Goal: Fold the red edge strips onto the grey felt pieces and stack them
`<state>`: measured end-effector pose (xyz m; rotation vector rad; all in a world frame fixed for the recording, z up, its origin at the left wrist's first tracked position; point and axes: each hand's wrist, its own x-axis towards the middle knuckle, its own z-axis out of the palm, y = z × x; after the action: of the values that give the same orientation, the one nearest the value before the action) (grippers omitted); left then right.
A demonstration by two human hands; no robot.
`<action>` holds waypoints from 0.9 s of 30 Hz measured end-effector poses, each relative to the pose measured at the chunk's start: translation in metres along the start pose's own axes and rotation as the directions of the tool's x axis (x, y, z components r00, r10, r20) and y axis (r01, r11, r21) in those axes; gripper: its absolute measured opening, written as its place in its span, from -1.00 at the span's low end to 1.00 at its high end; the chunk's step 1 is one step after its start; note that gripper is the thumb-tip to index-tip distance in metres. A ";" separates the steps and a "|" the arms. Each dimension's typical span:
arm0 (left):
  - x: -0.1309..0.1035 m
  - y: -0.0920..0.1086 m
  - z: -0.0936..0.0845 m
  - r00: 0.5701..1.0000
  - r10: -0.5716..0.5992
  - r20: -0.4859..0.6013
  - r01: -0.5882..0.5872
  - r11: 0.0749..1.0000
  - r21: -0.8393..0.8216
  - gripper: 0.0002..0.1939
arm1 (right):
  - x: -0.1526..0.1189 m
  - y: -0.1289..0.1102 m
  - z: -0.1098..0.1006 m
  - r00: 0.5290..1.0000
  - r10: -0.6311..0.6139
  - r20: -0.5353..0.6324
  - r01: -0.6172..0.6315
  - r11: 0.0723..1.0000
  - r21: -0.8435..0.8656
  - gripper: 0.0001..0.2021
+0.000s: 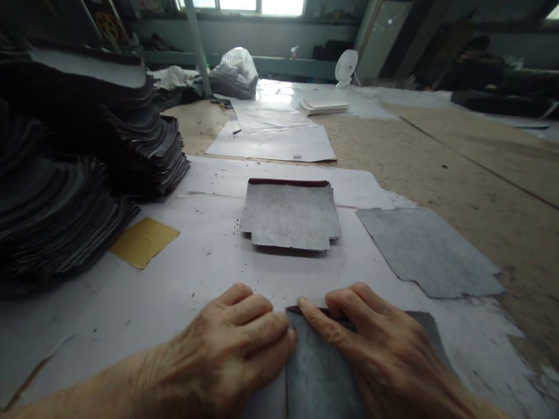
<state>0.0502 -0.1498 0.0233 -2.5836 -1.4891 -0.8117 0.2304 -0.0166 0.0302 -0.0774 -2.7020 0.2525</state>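
Right hand (391, 337): extended thumb laid on the dark red strip at the far edge of the grey piece (312, 372), other fingers bent beside it; we cannot tell whether they pinch or merely press. Left hand (233, 343): fingers curled at that piece's left edge; any grip is hidden from us. The grey piece itself lies at the near side of the surface (362, 137), upon white paper (209, 227), partly beneath the right hand. Risks, in our judgement: the strip could set crooked if the two hands press unevenly; the piece could skid if the paper beneath slips; loose dark crumbs could mark it if caught underneath. Materials: grey face matt, mottled, felt-like; strip darker, narrow. Just beyond, one small stack of notched pieces (290, 215), grey-faced, red-edged, cut at the near corners. To the right, one single grey sheet (428, 250), flat, irregular in outline. To the left, one yellow square (145, 241), smooth, creased; behind it, tall dark piles (151, 154), layered, ragged-edged. Farther off, one crumpled plastic bag (236, 73) and one round white fan (346, 65).
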 end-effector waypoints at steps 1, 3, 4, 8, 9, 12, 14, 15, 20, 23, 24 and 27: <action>0.000 0.000 0.001 1.000 -0.010 0.004 0.010 1.000 -0.002 -0.69 | 0.001 0.000 -0.001 1.000 0.001 0.018 -0.001 1.000 0.002 -0.60; 0.002 0.000 0.001 1.000 -0.013 0.007 0.013 1.000 0.002 -0.69 | 0.003 0.001 -0.003 0.999 -0.001 0.054 0.001 1.000 -0.006 -0.58; 0.003 0.000 0.000 1.000 -0.011 0.011 0.011 1.000 0.007 -0.69 | 0.004 0.001 -0.003 0.998 -0.001 0.066 0.002 1.000 -0.013 -0.58; 0.004 0.001 -0.003 0.999 -0.012 0.035 0.011 1.000 0.025 -0.70 | 0.004 -0.001 -0.004 0.996 0.002 0.084 0.001 1.000 -0.028 -0.56; 0.004 0.001 -0.004 0.999 -0.012 0.041 0.011 1.000 0.027 -0.69 | 0.004 -0.001 -0.003 0.996 0.001 0.084 0.002 1.000 -0.030 -0.56; 0.002 0.002 -0.004 0.998 -0.021 0.060 0.020 1.000 0.019 -0.68 | 0.005 -0.002 -0.002 0.996 -0.003 0.089 0.009 0.998 -0.059 -0.52; 0.001 0.002 -0.004 0.996 -0.031 0.080 0.030 0.999 0.016 -0.68 | 0.007 -0.004 -0.001 0.995 -0.014 0.097 0.023 0.995 -0.093 -0.48; 0.001 0.002 -0.004 0.995 -0.037 0.088 0.036 0.999 0.012 -0.67 | 0.008 -0.005 -0.001 0.994 -0.014 0.106 0.026 0.994 -0.110 -0.46; 0.001 0.002 -0.003 0.999 -0.017 0.027 0.018 0.999 -0.035 -0.65 | 0.005 -0.017 0.003 0.995 0.066 0.076 -0.051 0.981 -0.189 -0.50; 0.002 0.003 0.000 1.000 -0.020 -0.008 0.020 0.999 -0.030 -0.66 | -0.006 -0.024 0.001 0.996 0.009 -0.092 -0.033 0.966 -0.257 -0.65; 0.003 0.003 0.000 1.000 -0.027 -0.016 0.026 0.999 -0.021 -0.67 | -0.012 -0.025 -0.002 0.989 -0.028 -0.143 -0.015 0.956 -0.292 -0.69; 0.001 0.002 0.003 0.997 -0.053 -0.050 0.052 0.999 -0.012 -0.68 | -0.034 -0.023 -0.016 0.972 -0.035 -0.233 -0.057 0.924 -0.379 -0.74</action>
<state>0.0529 -0.1494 0.0216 -2.5216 -1.5487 -0.8860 0.2682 -0.0393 0.0350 -0.2233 -2.4745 -0.2726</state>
